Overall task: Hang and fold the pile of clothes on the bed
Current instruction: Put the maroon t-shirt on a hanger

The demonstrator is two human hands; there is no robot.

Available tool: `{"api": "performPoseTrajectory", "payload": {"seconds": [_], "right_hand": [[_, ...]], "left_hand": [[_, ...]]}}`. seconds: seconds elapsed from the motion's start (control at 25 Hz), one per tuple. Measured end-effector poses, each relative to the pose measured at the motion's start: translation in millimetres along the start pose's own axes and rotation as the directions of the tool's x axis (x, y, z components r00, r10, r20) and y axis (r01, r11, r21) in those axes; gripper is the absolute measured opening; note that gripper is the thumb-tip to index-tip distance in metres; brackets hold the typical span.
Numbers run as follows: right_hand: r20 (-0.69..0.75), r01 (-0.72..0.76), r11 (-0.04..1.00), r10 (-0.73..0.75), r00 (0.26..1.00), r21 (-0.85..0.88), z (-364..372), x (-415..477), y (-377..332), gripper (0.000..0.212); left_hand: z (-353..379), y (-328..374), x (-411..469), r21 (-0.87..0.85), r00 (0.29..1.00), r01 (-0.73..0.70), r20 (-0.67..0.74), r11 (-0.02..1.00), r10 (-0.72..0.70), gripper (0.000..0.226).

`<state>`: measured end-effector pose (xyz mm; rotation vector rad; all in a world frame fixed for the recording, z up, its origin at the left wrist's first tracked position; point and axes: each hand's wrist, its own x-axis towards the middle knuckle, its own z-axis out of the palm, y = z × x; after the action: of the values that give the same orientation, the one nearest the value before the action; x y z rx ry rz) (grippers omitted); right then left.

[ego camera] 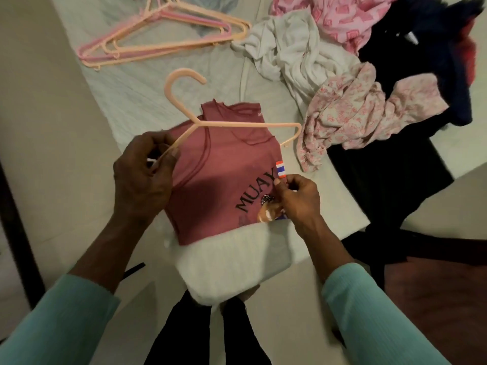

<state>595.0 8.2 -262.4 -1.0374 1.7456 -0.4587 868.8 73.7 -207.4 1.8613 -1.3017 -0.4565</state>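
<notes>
- Left hand point(143, 177): fingers curled around the left arm of the peach hanger point(250, 125), holding it just above the cloth.
- Right hand point(297, 198): thumb and fingertips pinched on the right edge of the red shirt point(224, 167), beside a small striped tag.
- Shirt: lies flat on the near corner of the bed point(131, 96), collar pointing away from the person. The hanger rests over it, not yet inside it.
- Risk 1: the collar looks high and narrow. Forcing a hanger arm through it would probably stretch the neck or strain the seam.
- Risk 2: the shirt appears doubled lengthwise. If so, an arm slipped in now could catch only one layer, leaving the shirt lopsided and apt to slide off.
- Risk 3: the hem sits close to the mattress edge, so a pull toward the person could drag the shirt to the floor.
- Risk 4: the hanger's right tip lies near the pink-print garment point(355, 109) of the pile, and a sideways swing could hook it.
- Background: spare hangers point(163, 35) lie farther up the bed, well apart from the shirt.
</notes>
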Motion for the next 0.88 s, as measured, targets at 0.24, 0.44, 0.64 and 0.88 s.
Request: {"api": "performPoseTrajectory", "payload": {"seconds": [0.24,0.44,0.64,0.88], "right_hand": [[0.116,0.352,0.936,-0.352,0.929,0.020,-64.0,-85.9,-108.4,0.003],[0.203,0.500,0.830,-0.549,0.811,0.247,-104.2,-203.4,-197.5,0.011],[0.152,0.676,0.655,-0.746,0.648,0.337,-108.6,-294.5,-265.3,0.009],[0.282,0.721,0.527,-0.850,0.445,0.451,-73.5,-429.9,-252.0,0.012]], "left_hand": [[-148.2,144.1,-9.8,0.047,0.951,-0.127,-0.276,0.991,0.135,0.017],[-256.4,253.6,-46.7,0.006,0.921,-0.149,-0.363,0.989,0.141,0.012],[-348.9,324.9,-107.2,0.085,0.825,-0.191,-0.526,0.978,0.206,0.011],[-443.5,354.8,-263.4,0.165,0.681,-0.101,-0.707,0.981,0.189,0.012]]}}
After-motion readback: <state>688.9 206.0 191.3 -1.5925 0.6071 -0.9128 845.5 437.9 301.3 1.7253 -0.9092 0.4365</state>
